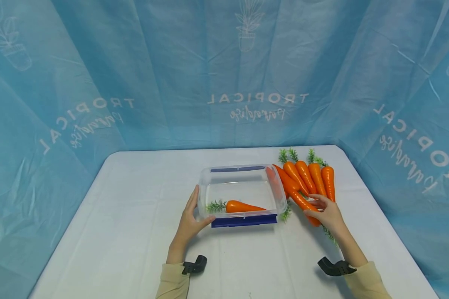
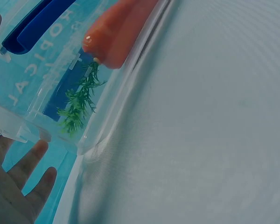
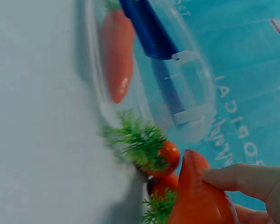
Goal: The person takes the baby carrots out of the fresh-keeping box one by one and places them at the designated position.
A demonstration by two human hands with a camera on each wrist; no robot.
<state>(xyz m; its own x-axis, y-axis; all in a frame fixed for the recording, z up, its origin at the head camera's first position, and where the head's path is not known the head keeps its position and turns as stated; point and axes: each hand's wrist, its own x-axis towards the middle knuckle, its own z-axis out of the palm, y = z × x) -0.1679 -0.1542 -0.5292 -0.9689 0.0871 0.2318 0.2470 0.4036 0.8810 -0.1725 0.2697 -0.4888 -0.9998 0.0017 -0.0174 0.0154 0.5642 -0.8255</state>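
Observation:
A clear plastic container [image 1: 243,189] with blue latches stands on the table. One carrot [image 1: 243,206] with green leaves lies inside it, also seen through the wall in the left wrist view. My left hand [image 1: 188,222] holds the container's left front corner, thumb at the front rim and fingers along the left side. To the right of the container, my right hand [image 1: 327,214] pinches a carrot [image 1: 302,202] between thumb and fingers. This carrot slants across the table with its leaves toward me. In the right wrist view the thumb presses the held carrot [image 3: 200,200].
Several more carrots [image 1: 316,178] lie in a fan behind my right hand, leaves toward the back. Other green leaves [image 1: 285,211] stick out beside the container's right front corner. A white cloth [image 1: 134,207] covers the table, and blue printed curtains [image 1: 172,74] surround it.

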